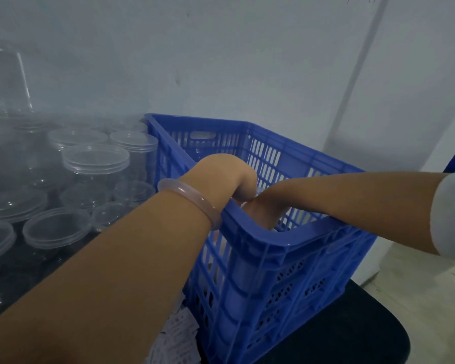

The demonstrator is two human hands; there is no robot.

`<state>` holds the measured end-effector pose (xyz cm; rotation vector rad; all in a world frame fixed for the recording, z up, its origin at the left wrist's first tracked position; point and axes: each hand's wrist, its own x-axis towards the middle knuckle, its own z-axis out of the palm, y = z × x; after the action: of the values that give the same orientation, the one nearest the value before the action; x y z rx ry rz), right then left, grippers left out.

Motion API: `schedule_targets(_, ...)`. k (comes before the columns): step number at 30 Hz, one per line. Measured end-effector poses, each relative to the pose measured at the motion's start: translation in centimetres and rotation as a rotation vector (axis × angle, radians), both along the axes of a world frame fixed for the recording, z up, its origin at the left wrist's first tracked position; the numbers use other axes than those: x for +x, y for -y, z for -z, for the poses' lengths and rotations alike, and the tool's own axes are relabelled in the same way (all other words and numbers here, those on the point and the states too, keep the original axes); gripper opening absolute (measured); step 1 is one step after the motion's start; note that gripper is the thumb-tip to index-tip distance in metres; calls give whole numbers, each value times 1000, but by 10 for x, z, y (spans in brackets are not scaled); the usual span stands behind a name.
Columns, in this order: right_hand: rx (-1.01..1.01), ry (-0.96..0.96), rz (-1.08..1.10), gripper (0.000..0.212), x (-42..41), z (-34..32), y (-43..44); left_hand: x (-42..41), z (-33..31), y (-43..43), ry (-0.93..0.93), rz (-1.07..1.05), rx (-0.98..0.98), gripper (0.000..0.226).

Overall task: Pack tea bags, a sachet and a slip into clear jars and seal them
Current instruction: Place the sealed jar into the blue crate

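We reach both hands into blue crate (268, 243); left hand (221, 177) and right hand (263, 214) dip below rim, finger state not discernible. Clear jars (95, 164) stand left beside crate: light, rigid, slippery; we judge wall grip below lid best.

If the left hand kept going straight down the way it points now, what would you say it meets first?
Probably the right hand, which it already seems to touch inside the blue crate; the left hand hides what lies below.
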<state>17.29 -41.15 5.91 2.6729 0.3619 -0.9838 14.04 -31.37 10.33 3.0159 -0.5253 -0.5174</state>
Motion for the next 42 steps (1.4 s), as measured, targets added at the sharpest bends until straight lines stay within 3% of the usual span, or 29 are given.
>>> schedule_targets(1, 25, 15, -22, 7, 0, -2, -1, 2, 0, -1, 10, 1, -30, 35)
schedule_targets(4, 98, 7, 112, 61, 0, -10, 2, -1, 0, -2, 47, -9, -84, 36)
schedule_targets(6, 7, -23, 220, 56, -7, -22, 9, -5, -1, -1, 49, -14, -94, 38)
schedule_targets(8, -80, -54, 231, 32, -4, -25, 21, -7, 0, 0, 65, -27, -93, 38)
schedule_targets(11, 33, -121, 200, 12, 0, -18, 27, -6, 0, 0, 66, -37, -106, 35)
schedule_targets(14, 124, -103, 186, 25, 5, -15, 24, -4, 0, 0, 48, -60, -133, 33)
schedule_targets(17, 201, -76, 228, 53, 9, -16, 24, -1, 1, 0, 45, -65, -145, 32)
schedule_targets(23, 83, -125, 424, 47, 17, -13, 29, 1, 2, 1, 56, -67, -158, 32)
schedule_targets(25, 127, -203, 421, 38, 18, -8, 31, 1, 2, 1, 62, -68, -167, 31)
schedule_targets(28, 149, -157, 335, 33, 16, -5, 31, 2, 3, 0, 73, -69, -177, 30)
schedule_targets(33, 282, -125, 351, 67, 16, -9, 18, 2, 4, -1, 97, -66, -113, 31)
schedule_targets(42, 241, -53, 198, 77, 11, -8, 10, -1, 0, -1, 109, -39, -77, 45)
